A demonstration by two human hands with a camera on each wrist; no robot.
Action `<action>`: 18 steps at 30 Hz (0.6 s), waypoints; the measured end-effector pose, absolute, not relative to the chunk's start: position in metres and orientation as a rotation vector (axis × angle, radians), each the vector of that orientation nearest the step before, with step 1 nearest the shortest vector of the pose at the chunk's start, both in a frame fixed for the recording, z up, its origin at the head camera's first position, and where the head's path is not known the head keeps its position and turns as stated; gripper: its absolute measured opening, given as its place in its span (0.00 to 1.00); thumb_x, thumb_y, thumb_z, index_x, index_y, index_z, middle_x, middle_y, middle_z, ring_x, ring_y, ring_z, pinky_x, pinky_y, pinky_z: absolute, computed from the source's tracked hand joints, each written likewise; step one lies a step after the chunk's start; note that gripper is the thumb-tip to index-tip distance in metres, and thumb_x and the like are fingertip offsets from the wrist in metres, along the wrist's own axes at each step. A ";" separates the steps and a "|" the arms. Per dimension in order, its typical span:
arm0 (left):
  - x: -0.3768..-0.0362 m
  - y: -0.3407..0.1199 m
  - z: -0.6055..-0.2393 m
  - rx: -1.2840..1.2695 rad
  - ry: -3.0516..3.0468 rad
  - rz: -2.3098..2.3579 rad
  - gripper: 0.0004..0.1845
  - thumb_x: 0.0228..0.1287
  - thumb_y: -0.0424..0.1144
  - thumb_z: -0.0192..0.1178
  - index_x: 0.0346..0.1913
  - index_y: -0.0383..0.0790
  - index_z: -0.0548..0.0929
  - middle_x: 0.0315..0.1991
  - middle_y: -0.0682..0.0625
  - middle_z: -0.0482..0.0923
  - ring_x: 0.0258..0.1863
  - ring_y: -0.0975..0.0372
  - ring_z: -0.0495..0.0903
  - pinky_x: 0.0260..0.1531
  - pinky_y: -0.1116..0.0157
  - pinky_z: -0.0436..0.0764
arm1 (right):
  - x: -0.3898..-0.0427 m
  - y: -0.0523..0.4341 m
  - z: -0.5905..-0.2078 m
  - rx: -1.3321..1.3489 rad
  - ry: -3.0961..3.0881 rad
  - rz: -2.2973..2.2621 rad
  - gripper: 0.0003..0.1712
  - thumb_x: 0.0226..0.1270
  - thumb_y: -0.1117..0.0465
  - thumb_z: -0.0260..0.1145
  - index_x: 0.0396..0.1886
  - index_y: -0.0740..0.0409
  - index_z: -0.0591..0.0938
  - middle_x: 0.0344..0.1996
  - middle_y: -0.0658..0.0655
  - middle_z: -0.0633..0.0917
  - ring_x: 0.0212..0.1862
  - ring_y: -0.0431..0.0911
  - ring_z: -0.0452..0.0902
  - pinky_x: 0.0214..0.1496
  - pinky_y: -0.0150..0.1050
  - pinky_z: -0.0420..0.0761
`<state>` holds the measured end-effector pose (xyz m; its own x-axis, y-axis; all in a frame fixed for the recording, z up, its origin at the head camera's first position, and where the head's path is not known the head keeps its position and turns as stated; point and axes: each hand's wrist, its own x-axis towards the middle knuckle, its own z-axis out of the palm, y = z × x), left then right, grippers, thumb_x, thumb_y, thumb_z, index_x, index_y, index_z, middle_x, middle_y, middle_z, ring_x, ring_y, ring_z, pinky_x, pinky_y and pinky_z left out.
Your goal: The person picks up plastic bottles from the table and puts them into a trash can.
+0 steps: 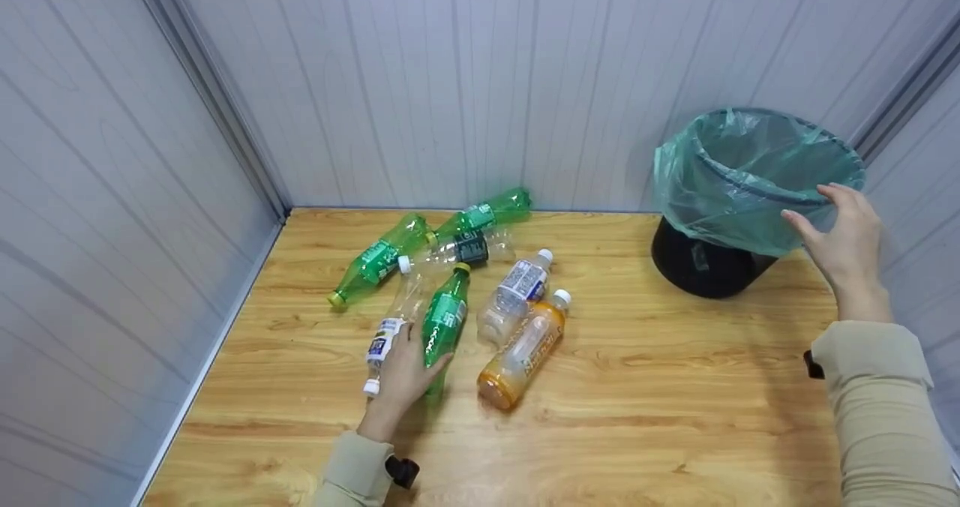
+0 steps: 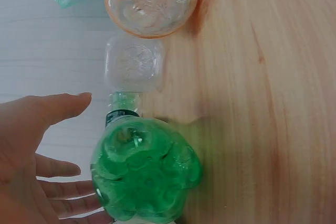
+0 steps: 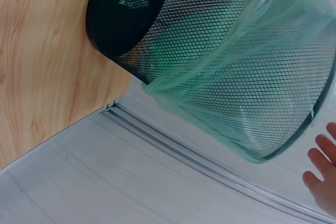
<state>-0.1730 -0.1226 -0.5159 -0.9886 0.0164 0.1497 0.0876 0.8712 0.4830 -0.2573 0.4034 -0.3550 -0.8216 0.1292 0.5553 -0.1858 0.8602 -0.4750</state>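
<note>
My left hand (image 1: 405,368) is over the near end of a green plastic bottle (image 1: 445,316) with a yellow cap, lying on its side. In the left wrist view its thumb stands apart from the bottle's base (image 2: 147,174), and the other fingers reach partly behind it; contact is unclear. Just left lies a clear bottle (image 1: 385,340) with a white cap. Beside the rim of a black mesh bin (image 1: 712,271), lined with a green bag (image 1: 720,207), my right hand (image 1: 847,241) holds nothing, thumb and fingers spread.
Right of the left hand lie an orange-labelled bottle (image 1: 525,353) and a clear bottle (image 1: 517,289). Farther back are two green bottles (image 1: 379,259) and a black-labelled clear bottle (image 1: 472,247). Panel walls (image 1: 487,87) border the wooden table (image 1: 637,417).
</note>
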 end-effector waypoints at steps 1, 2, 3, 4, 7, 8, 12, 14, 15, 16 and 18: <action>-0.173 -0.122 -0.516 -0.085 -2.898 -0.754 0.44 0.51 0.51 0.63 0.66 0.35 0.54 0.52 0.33 0.65 0.49 0.47 0.69 0.45 0.53 0.73 | -0.259 0.404 -0.355 0.054 -2.450 0.702 0.31 0.57 0.57 0.64 0.54 0.74 0.69 0.54 0.72 0.68 0.59 0.63 0.58 0.61 0.53 0.54; -0.173 -0.122 -0.517 -0.085 -2.896 -0.753 0.45 0.50 0.50 0.63 0.66 0.34 0.53 0.51 0.33 0.65 0.48 0.47 0.69 0.44 0.53 0.73 | -0.261 0.404 -0.356 0.064 -2.465 0.700 0.31 0.57 0.57 0.64 0.54 0.74 0.69 0.55 0.72 0.67 0.59 0.63 0.58 0.62 0.53 0.54; -0.173 -0.122 -0.517 -0.089 -2.894 -0.753 0.45 0.50 0.50 0.64 0.66 0.34 0.53 0.51 0.33 0.65 0.48 0.47 0.70 0.44 0.53 0.73 | -0.263 0.404 -0.356 0.071 -2.483 0.699 0.31 0.57 0.56 0.64 0.54 0.74 0.68 0.55 0.72 0.67 0.59 0.63 0.57 0.62 0.53 0.53; -0.173 -0.121 -0.517 -0.091 -2.891 -0.751 0.45 0.50 0.50 0.64 0.65 0.33 0.54 0.50 0.33 0.65 0.47 0.47 0.70 0.44 0.53 0.73 | -0.264 0.404 -0.356 0.077 -2.503 0.697 0.32 0.58 0.56 0.63 0.55 0.74 0.68 0.56 0.73 0.66 0.60 0.63 0.56 0.62 0.53 0.52; -0.173 -0.120 -0.518 -0.093 -2.883 -0.738 0.44 0.49 0.49 0.65 0.63 0.29 0.57 0.49 0.32 0.66 0.46 0.46 0.70 0.44 0.53 0.73 | -0.269 0.404 -0.358 0.105 -2.548 0.691 0.31 0.59 0.56 0.62 0.55 0.73 0.68 0.57 0.72 0.65 0.60 0.64 0.54 0.63 0.54 0.49; -0.174 -0.119 -0.519 -0.089 -2.884 -0.723 0.43 0.49 0.49 0.65 0.63 0.29 0.58 0.49 0.32 0.66 0.46 0.46 0.70 0.44 0.53 0.72 | -0.271 0.404 -0.358 0.121 -2.555 0.688 0.30 0.59 0.56 0.62 0.55 0.72 0.68 0.57 0.72 0.65 0.60 0.64 0.54 0.63 0.54 0.48; -0.175 -0.118 -0.521 -0.086 -2.890 -0.665 0.40 0.48 0.48 0.65 0.58 0.25 0.63 0.49 0.32 0.66 0.46 0.44 0.70 0.46 0.52 0.71 | -0.278 0.402 -0.362 0.187 -2.559 0.687 0.26 0.59 0.59 0.62 0.53 0.70 0.71 0.55 0.72 0.67 0.59 0.64 0.57 0.64 0.53 0.43; -0.176 -0.118 -0.523 -0.081 -2.899 -0.645 0.39 0.48 0.48 0.65 0.57 0.23 0.64 0.49 0.31 0.67 0.47 0.43 0.70 0.47 0.51 0.70 | -0.281 0.401 -0.362 0.206 -2.551 0.683 0.24 0.59 0.61 0.62 0.52 0.70 0.73 0.53 0.72 0.69 0.58 0.64 0.58 0.65 0.53 0.41; -0.176 -0.117 -0.523 -0.078 -2.905 -0.638 0.39 0.48 0.48 0.65 0.56 0.23 0.64 0.49 0.30 0.66 0.48 0.43 0.69 0.48 0.51 0.70 | -0.282 0.401 -0.363 0.206 -2.549 0.683 0.22 0.59 0.62 0.62 0.51 0.70 0.73 0.53 0.72 0.70 0.58 0.64 0.59 0.65 0.53 0.40; -0.176 -0.117 -0.523 -0.075 -2.912 -0.629 0.39 0.48 0.47 0.65 0.56 0.22 0.64 0.50 0.30 0.66 0.48 0.42 0.69 0.48 0.51 0.69 | -0.282 0.401 -0.363 0.203 -2.549 0.685 0.21 0.60 0.62 0.61 0.50 0.70 0.74 0.52 0.72 0.70 0.58 0.64 0.59 0.65 0.53 0.40; -0.175 -0.116 -0.524 -0.076 -2.915 -0.611 0.39 0.47 0.46 0.66 0.56 0.22 0.64 0.49 0.29 0.67 0.47 0.42 0.70 0.47 0.51 0.70 | -0.284 0.400 -0.364 0.200 -2.534 0.696 0.18 0.59 0.65 0.61 0.48 0.70 0.75 0.50 0.72 0.72 0.56 0.65 0.62 0.65 0.53 0.40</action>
<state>-0.1752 -0.1164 -0.5238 -0.9856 0.0165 0.1683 0.0827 0.9152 0.3944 -0.2835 0.3998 -0.3636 -0.8636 -0.0084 0.5041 -0.2646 0.8586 -0.4391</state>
